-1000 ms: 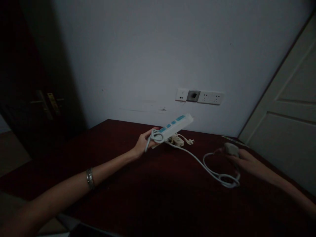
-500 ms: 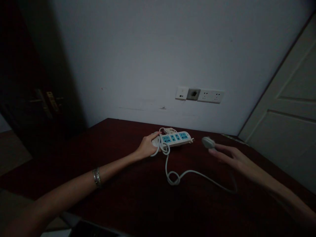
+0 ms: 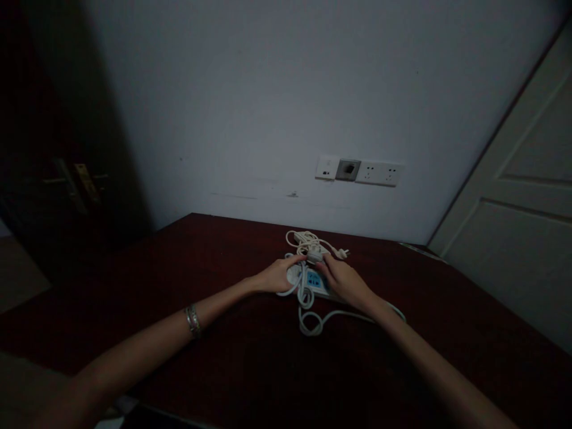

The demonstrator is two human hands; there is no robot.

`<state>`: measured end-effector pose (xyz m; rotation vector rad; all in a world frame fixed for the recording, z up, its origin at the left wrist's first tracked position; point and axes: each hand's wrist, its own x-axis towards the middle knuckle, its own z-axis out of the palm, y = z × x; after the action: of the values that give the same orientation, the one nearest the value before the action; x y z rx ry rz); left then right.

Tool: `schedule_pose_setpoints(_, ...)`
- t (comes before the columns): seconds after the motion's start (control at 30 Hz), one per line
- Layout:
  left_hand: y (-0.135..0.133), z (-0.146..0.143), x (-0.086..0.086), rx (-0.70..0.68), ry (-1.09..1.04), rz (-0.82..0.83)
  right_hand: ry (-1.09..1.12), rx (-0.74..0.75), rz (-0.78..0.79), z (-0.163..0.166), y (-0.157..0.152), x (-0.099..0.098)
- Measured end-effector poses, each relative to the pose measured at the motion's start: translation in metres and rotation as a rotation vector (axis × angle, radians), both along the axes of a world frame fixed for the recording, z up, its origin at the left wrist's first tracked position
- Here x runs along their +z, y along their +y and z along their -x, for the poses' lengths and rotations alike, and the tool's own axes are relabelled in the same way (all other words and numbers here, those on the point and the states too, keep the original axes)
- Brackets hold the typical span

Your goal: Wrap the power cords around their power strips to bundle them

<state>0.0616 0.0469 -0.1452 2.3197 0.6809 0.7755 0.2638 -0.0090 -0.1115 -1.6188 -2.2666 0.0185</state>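
A white power strip [image 3: 313, 282] with blue sockets lies flat on the dark red table [image 3: 223, 333]. My left hand [image 3: 274, 277] rests on its left end, fingers curled over it. My right hand [image 3: 342, 279] covers the strip's right part and pinches a grey-white plug [image 3: 315, 257] above the sockets. The strip's white cord [image 3: 313, 319] loops on the table in front of the strip and runs under my right wrist.
A second cream extension lead with coiled cord [image 3: 308, 240] lies behind the strip, its plug [image 3: 340, 254] pointing right. Wall sockets [image 3: 360, 171] sit on the white wall above. A dark door [image 3: 67, 179] stands at left, a white door [image 3: 518, 202] at right.
My left hand lowered the strip from the air flat onto the table and drew it nearer. My right hand carried the plug leftward from the table's right side to above the strip.
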Motion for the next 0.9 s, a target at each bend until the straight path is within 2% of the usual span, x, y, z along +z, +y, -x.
schedule_pose_setpoints(0.37,0.004,0.025,-0.002,-0.127,0.105,0.038,-0.129,-0.096,-0.048,0.018,-0.005,-0.028)
schedule_pose_setpoints(0.53,0.01,0.041,0.011,-0.233,0.232,0.101,-0.218,-0.11,-0.124,0.023,-0.002,-0.037)
schedule_pose_setpoints(0.6,0.01,0.045,0.019,-0.224,0.24,0.156,-0.235,-0.137,-0.148,0.025,0.0,-0.04)
schedule_pose_setpoints(0.67,0.004,0.046,0.028,-0.089,0.26,0.154,-0.25,-0.173,-0.166,0.027,0.002,-0.042)
schedule_pose_setpoints(0.7,-0.001,0.045,0.031,0.049,0.282,0.1,-0.261,-0.187,-0.173,0.028,0.002,-0.043)
schedule_pose_setpoints(0.8,-0.022,0.036,0.034,0.48,0.369,-0.201,-0.316,-0.205,-0.186,0.032,0.002,-0.042)
schedule_pose_setpoints(0.83,-0.03,0.032,0.033,0.521,0.398,-0.276,-0.337,-0.208,-0.187,0.033,0.001,-0.041)
schedule_pose_setpoints(0.9,-0.042,0.023,0.028,0.509,0.454,-0.346,-0.369,-0.212,-0.186,0.036,0.0,-0.039)
